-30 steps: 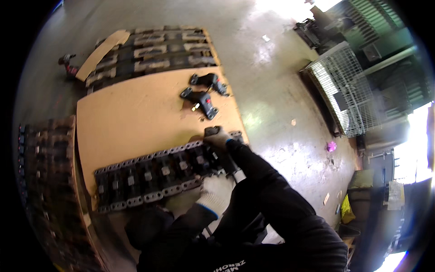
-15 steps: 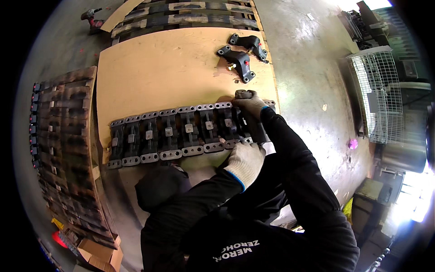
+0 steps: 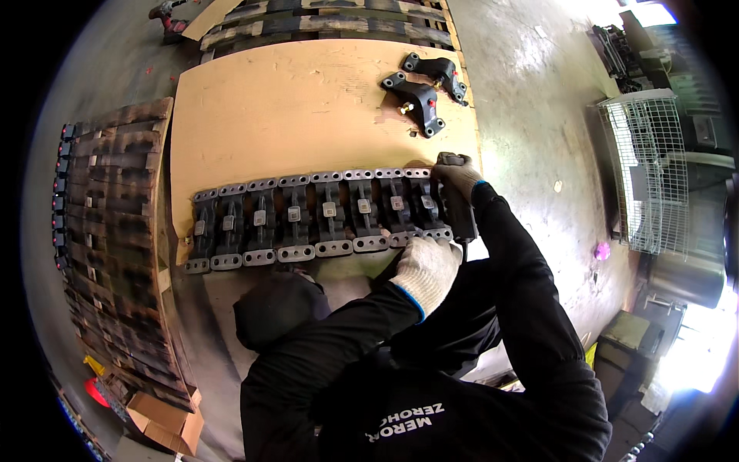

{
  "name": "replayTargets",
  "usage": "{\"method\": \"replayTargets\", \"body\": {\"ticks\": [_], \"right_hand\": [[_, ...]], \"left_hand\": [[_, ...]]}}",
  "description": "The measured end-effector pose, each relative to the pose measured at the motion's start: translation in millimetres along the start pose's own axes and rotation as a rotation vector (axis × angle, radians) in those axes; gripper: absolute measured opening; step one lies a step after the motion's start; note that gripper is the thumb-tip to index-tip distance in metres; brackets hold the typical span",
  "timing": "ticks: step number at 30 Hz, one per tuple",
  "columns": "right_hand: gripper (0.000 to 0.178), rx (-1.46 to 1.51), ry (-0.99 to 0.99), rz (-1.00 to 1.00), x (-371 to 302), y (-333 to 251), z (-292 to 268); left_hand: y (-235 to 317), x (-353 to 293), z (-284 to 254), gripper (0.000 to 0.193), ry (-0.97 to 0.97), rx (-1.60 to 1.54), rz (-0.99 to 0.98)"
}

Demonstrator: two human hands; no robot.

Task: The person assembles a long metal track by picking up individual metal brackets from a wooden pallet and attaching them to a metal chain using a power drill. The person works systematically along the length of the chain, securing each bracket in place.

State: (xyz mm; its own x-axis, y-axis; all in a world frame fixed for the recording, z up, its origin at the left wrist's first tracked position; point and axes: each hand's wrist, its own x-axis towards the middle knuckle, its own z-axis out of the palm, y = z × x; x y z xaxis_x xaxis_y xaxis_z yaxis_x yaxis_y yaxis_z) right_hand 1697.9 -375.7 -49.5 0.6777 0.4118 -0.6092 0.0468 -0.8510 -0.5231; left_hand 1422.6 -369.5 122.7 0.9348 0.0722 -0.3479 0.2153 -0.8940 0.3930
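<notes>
A row of several black metal brackets point(image 3: 329, 209) with bare grey, drilled end plates stands side by side along the near edge of the cardboard sheet point(image 3: 269, 108). At the row's right end, my right hand point(image 3: 460, 181), in a whitish glove, is wrapped around the far end of a long dark tool point(image 3: 460, 219). Its exact kind I cannot make out. My left hand point(image 3: 427, 269), gloved too, is closed at the near end plates of the rightmost brackets; its fingertips are partly hidden. Farther back on the cardboard lie two black curved brackets point(image 3: 419, 104) with red and brass-coloured fittings.
Wooden pallets show behind the cardboard point(image 3: 323, 27) and to the left point(image 3: 115, 231), the left one bordered by small black parts. A red and black power tool point(image 3: 169, 23) lies at the far left. A wire mesh basket point(image 3: 647, 173) stands right; a cardboard box point(image 3: 163, 422) sits lower left.
My right hand has moved right with the dark tool, uncovering the rightmost brackets. My left hand stays near their close ends. The whole view has shifted slightly.
</notes>
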Motion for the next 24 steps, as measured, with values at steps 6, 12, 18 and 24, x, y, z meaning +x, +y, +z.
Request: {"method": "replayTargets", "body": {"ticks": [6,12,18,24], "right_hand": [[0.101,-0.037,0.043,-0.122,19,30,-2],[0.113,0.147,-0.096,0.019,-29,-11,-11],[0.099,0.153,-0.059,-0.02,-21,-7,0],[0.116,0.12,-0.089,0.042,-27,-18,1]], "left_hand": [[-4,3,-9,0.045,-0.046,0.012,-0.003],[1,6,-1,0.033,0.039,0.045,-0.003],[2,12,4,0.033,0.034,0.084,0.044],[1,15,1,0.037,-0.008,0.012,0.031]]}}
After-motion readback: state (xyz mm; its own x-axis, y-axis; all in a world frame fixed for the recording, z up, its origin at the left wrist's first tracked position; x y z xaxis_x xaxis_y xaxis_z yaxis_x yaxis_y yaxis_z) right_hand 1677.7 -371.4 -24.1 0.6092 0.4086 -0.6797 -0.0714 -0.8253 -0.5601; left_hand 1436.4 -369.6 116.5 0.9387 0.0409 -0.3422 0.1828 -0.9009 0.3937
